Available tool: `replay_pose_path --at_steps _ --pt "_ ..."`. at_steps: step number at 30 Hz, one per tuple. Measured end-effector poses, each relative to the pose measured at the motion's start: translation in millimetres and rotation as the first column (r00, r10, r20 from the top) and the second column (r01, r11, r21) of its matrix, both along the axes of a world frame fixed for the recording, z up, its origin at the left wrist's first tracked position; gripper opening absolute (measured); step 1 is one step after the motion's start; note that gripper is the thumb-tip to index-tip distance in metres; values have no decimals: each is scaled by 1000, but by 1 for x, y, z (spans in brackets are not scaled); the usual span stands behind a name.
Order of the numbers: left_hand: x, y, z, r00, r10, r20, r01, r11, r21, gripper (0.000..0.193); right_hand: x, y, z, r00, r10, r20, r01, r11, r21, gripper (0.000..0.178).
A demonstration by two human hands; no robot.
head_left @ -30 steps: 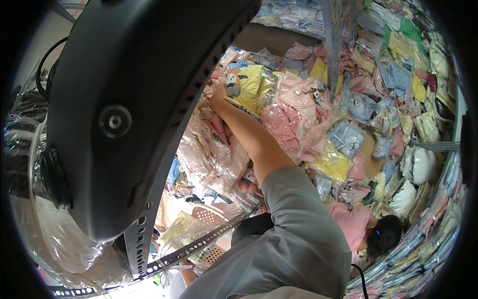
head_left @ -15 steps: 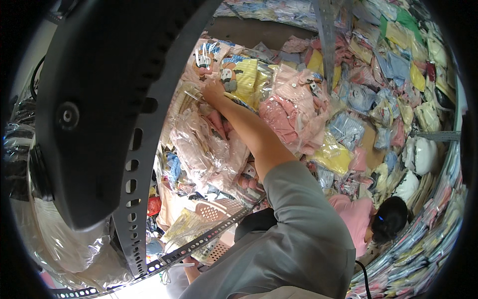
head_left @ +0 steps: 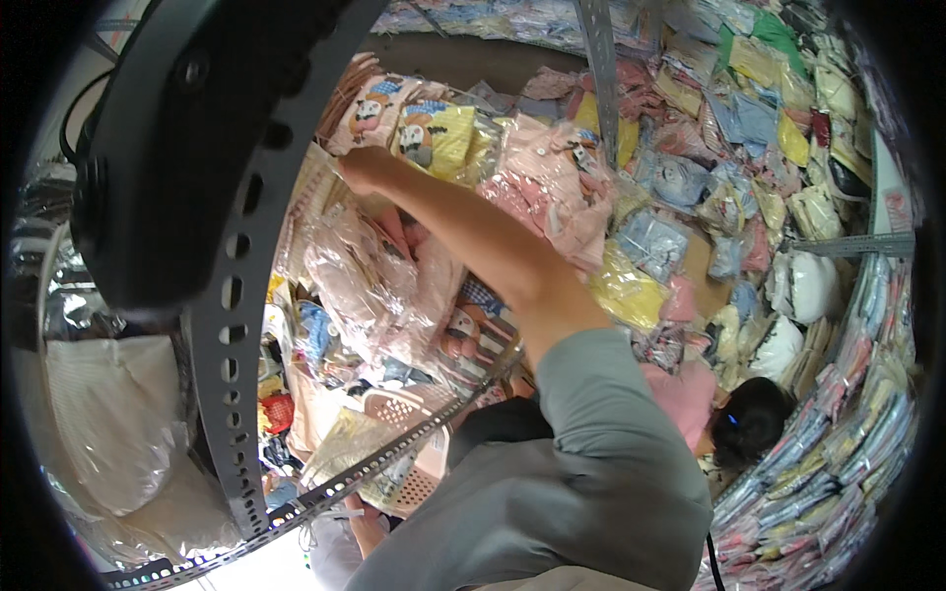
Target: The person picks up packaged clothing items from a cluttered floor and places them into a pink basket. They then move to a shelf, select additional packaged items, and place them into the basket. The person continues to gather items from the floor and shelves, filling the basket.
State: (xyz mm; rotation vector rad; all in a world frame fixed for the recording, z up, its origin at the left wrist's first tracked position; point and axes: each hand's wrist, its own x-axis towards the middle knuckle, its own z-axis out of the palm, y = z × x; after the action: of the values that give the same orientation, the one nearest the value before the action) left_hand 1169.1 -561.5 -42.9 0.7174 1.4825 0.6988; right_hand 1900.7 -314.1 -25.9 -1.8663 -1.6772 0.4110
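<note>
My right arm, in a grey sleeve, stretches up and left across the heap. My right hand (head_left: 363, 169) is closed at the edge of a beige bagged garment (head_left: 313, 187), its fingertips partly hidden. Just beyond the hand lie a pink bagged garment with a cartoon animal (head_left: 371, 111) and a yellow one (head_left: 446, 138). Pale pink clothes in clear bags (head_left: 370, 281) spread below the wrist. Low in the picture, my left hand (head_left: 363, 517) is partly seen under a perforated metal bar, beside a pink plastic basket (head_left: 426, 485); its fingers cannot be made out.
A black object and a slotted metal upright (head_left: 233, 295) stand close on the left. A perforated bar (head_left: 394, 443) crosses in front of me. Another person (head_left: 754, 424) in pink is at the lower right. Bagged clothes (head_left: 690, 177) are heaped right, with stacks (head_left: 828, 492) along the edge.
My right hand has shifted left, from beside the yellow garment to the beige one at the heap's left side. The whole view has also shifted a little.
</note>
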Motion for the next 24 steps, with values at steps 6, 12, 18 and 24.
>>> replay_pose_path --at_steps 6,12,18,24 --pt "-20 -21 -35 998 35 52 -36 999 20 69 33 -201 55 994 -57 -98 75 977 199 50" --pt "-18 26 -68 994 -66 90 61 997 54 70 0 -313 -30 663 -733 152 725 680 114 86" --pt "17 30 -62 993 -81 82 75 995 71 45 31 -330 -43 739 -631 -235 618 774 -138 64" --pt "16 40 -66 995 -55 84 49 996 78 36 72 -362 -6 600 -577 -554 712 701 40 39"
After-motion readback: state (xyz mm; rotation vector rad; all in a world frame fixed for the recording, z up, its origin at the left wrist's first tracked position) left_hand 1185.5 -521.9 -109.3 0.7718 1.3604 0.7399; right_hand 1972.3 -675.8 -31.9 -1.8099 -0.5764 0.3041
